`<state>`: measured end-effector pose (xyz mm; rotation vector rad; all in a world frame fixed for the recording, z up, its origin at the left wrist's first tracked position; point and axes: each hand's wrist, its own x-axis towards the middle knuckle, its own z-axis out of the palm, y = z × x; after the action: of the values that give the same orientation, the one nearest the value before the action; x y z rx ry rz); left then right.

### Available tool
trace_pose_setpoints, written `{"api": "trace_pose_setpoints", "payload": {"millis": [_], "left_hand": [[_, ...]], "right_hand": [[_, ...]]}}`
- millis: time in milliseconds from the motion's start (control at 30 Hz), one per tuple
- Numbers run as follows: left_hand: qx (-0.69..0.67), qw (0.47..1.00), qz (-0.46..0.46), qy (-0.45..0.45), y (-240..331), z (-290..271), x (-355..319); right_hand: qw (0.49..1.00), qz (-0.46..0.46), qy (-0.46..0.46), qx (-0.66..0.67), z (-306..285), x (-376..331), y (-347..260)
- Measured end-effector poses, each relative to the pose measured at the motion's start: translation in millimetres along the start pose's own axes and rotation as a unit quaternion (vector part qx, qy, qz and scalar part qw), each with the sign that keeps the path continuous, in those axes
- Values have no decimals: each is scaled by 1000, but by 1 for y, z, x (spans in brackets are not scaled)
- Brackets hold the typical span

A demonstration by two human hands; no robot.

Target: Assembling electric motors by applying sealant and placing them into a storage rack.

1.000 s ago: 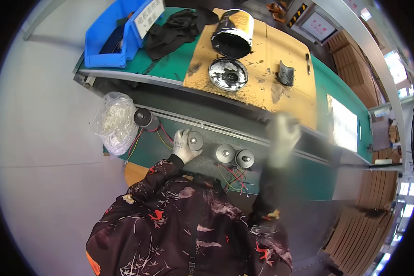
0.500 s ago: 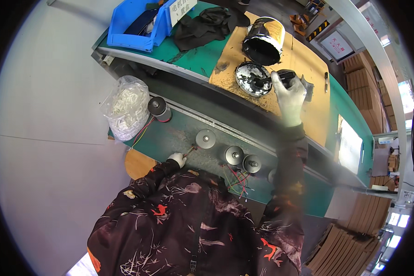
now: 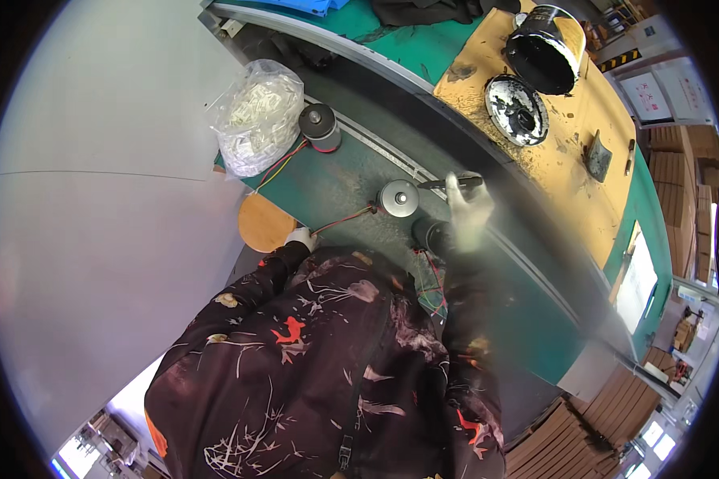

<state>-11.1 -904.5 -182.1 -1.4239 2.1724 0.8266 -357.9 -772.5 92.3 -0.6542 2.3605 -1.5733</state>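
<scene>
- The right hand (image 3: 467,214), in a pale glove and blurred by motion, is closed around a thin dark brush-like tool (image 3: 449,183), which sticks out to the left of the fingers, its tip just above and to the right of a round grey metal motor (image 3: 399,198).
- That round grey metal motor sits on the dark green belt of the bench (image 3: 351,172), just left of the right hand; red and dark wires (image 3: 345,221) run from it down and left toward the left hand.
- A second round dark motor (image 3: 430,234) lies just below the right hand, partly covered by the wrist, with a bundle of coloured wires trailing below it.
- The left hand (image 3: 300,236), also in a pale glove, is at the near edge of the bench where the wires end; only a small part shows above the patterned dark sleeve, and whether its fingers pinch the wires cannot be told.
- A round wooden stool seat (image 3: 265,223) shows just left of the left hand, below the bench edge.
- Further left along the belt stands a third motor with a dark top and red band (image 3: 320,126), its coloured wires running down-left; it touches a clear plastic bag of small white parts (image 3: 255,114).
- Beyond the belt, on a yellowish board (image 3: 571,136), a black paint can (image 3: 545,49) lies tipped, with its round stained lid (image 3: 517,109) beside it and a small dark scraper-like object (image 3: 598,156) to the right.
</scene>
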Motion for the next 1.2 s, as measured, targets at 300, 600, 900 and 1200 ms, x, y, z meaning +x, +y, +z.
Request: {"api": "trace_pose_setpoints", "payload": {"millis": [300,600,900,1200], "left_hand": [[-25,998,-40,-35,-12,12,2],[-29,998,-36,-33,-6,6,-1],[-32,999,-13,-17,-15,11,0],[-39,997,28,54,-19,4,-9]], "right_hand": [[999,19,-1,43,31,-4,39],[999,25,-22,31,34,-1,45],[999,18,-35,1,32,0,38],[998,29,-49,7,31,-2,36]]}}
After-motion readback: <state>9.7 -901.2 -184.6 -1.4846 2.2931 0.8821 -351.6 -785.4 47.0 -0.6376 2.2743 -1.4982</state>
